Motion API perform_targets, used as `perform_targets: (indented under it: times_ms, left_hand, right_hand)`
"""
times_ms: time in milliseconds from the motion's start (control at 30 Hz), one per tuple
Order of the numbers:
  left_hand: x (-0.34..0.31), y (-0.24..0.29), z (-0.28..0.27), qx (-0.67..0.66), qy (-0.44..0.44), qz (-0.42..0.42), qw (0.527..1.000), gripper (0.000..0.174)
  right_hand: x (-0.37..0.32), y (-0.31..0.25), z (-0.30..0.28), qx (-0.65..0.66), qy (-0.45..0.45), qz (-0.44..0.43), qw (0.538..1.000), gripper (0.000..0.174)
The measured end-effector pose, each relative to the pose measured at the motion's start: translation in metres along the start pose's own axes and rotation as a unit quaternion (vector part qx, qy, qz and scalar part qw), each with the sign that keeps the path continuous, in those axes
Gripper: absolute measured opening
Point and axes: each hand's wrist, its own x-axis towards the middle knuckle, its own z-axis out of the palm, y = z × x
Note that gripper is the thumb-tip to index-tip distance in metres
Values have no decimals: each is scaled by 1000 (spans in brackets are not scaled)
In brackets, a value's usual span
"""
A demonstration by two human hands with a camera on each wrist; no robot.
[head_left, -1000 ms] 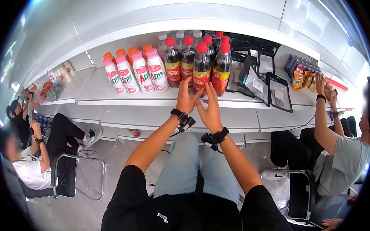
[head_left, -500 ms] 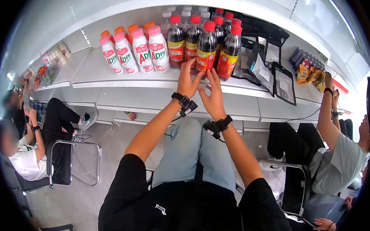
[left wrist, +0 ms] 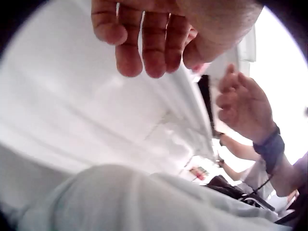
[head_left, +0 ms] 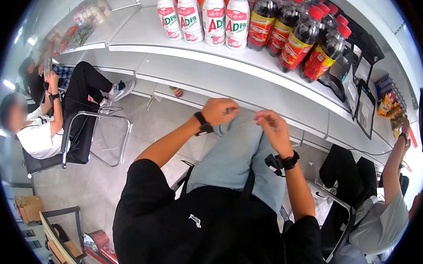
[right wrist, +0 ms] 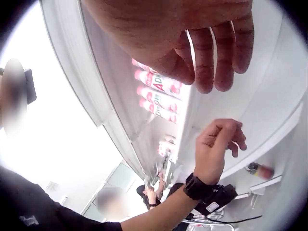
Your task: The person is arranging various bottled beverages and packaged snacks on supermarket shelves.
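Observation:
Both hands are off the shelf and empty, above the thighs in light blue jeans (head_left: 231, 154). My left hand (head_left: 220, 111) has its fingers loosely bent, also seen from below in the left wrist view. A short gap to the right is my right hand (head_left: 276, 132), fingers relaxed and slightly curled. Beyond them on the white shelf (head_left: 180, 51) stand dark cola bottles (head_left: 296, 45) with red caps and red-yellow labels, in rows. To their left is a front row of white milk-drink bottles (head_left: 213, 21) with pink caps.
Black pouches (head_left: 363, 101) lie right of the cola, with yellow snack packs (head_left: 387, 106) farther along. A lower shelf (head_left: 181, 79) runs underneath; a small bottle (head_left: 176, 92) is below it. Seated people are on both sides, one on a metal-framed chair (head_left: 97, 131) at left.
Both hands have left the front cola bottle and drawn back above the lap, moving apart. The bottle stays upright in the front row. The head view has swung downward and left.

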Motion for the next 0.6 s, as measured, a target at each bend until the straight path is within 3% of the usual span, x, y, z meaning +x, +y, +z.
perform_targets:
  times_ms: [100, 133, 233, 300, 333, 367, 400, 433, 467, 500, 567, 600]
  left_hand:
    - [-61, -126, 2, -4, -60, -183, 981, 16]
    - [-88, -185, 11, -94, -33, -262, 960, 16]
    - [-149, -303, 2, -222, 212, -435, 847, 25]
    - [-183, -392, -5, -147, 344, -487, 790, 44]
    - [-197, -428, -4, -60, 403, -472, 781, 51]
    - [-188, -412, -12, 69, 398, -458, 792, 58]
    - [-174, -394, -22, 24, 394, -476, 786, 68]
    - [-187, -445, -12, 92, 400, -435, 801, 78]
    - [-167, -411, -24, 138, 341, -444, 817, 88]
    - [-157, -407, -29, 109, 318, -457, 824, 92]
    - [-161, -464, -18, 82, 332, -503, 794, 100]
    - [-148, -455, -23, 49, 341, -518, 783, 99]
  right_hand:
    - [4, 12, 28, -16, -52, -6, 999, 14]
    - [5, 19, 39, -10, -68, -2, 998, 15]
    - [1, 23, 65, 18, -73, 41, 996, 14]
    - [0, 27, 74, 53, -76, 76, 993, 16]
    - [0, 28, 77, 69, -83, 81, 991, 17]
    - [1, 30, 79, 84, -90, 87, 989, 18]
    - [2, 32, 81, 99, -96, 93, 986, 18]
    - [4, 33, 82, 89, -104, 100, 985, 19]
    - [7, 35, 84, 82, -114, 107, 984, 19]
    - [12, 36, 86, 76, -126, 115, 982, 19]
    - [20, 34, 87, 63, -141, 139, 978, 18]
    - [23, 38, 89, 58, -145, 144, 977, 18]
